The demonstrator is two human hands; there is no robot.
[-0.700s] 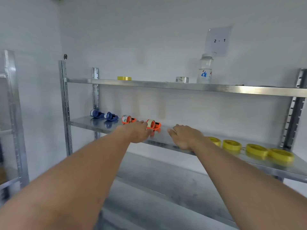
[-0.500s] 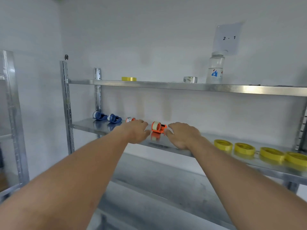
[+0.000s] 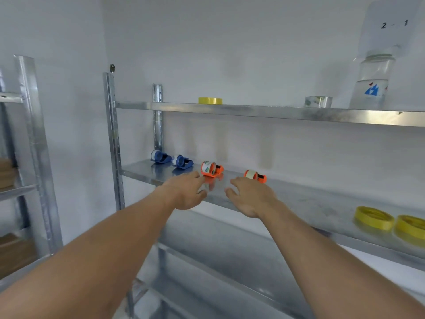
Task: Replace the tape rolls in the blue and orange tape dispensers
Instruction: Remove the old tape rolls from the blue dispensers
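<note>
Two blue tape dispensers point(image 3: 161, 156) point(image 3: 182, 161) and two orange tape dispensers point(image 3: 211, 169) point(image 3: 255, 175) stand in a row on the middle metal shelf point(image 3: 299, 199). My left hand point(image 3: 187, 192) hovers over the shelf edge with fingers relaxed, its fingertips just short of the left orange dispenser. My right hand point(image 3: 249, 195) is spread and relaxed right in front of the right orange dispenser, holding nothing. Yellow tape rolls point(image 3: 373, 217) point(image 3: 411, 226) lie on the same shelf at the far right.
The upper shelf point(image 3: 253, 110) carries a yellow tape roll point(image 3: 210, 100), a clear tape roll point(image 3: 318, 102) and a plastic bottle point(image 3: 372, 84). A paper label point(image 3: 391, 24) hangs on the wall. Another metal rack point(image 3: 30, 134) stands on the left. A lower shelf point(image 3: 230, 261) lies beneath.
The view has shifted left and closer. Both hands have pulled slightly back from the orange dispensers, and the left orange dispenser is now uncovered by my left hand.
</note>
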